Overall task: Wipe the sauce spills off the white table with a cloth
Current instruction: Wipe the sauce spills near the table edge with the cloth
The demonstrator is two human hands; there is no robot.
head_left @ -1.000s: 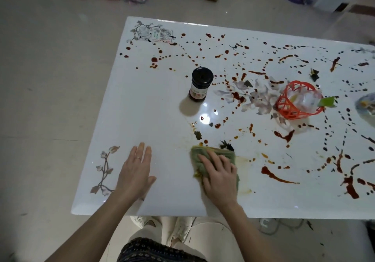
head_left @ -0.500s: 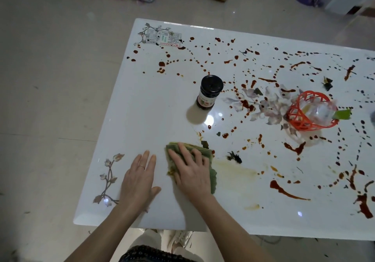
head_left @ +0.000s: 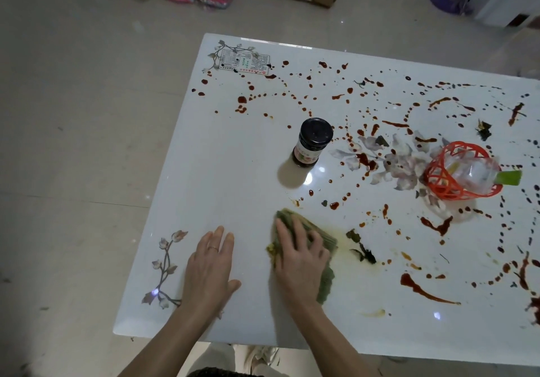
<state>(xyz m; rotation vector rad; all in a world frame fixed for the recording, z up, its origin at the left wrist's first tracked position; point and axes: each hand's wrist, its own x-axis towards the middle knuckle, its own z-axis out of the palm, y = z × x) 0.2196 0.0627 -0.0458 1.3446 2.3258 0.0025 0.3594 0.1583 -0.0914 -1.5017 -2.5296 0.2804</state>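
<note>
A folded green cloth (head_left: 326,283) lies on the near middle of the glossy white table (head_left: 228,172), pressed under the right hand (head_left: 301,256), whose blurred fingers seem spread flat rather than clutching. The left hand (head_left: 209,265) rests flat and relaxed just left of it, holding nothing. Red-brown sauce spills (head_left: 406,280) dot the table to the right and beyond, around a black-lidded dark jar (head_left: 312,142) and an orange plastic basket (head_left: 455,172).

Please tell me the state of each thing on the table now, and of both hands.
green cloth: folded, stained, pressed flat
jar: upright, lid on
orange basket: tipped on its side
white table: spattered with sauce
left hand: flat on the table
right hand: flat on the cloth
</note>
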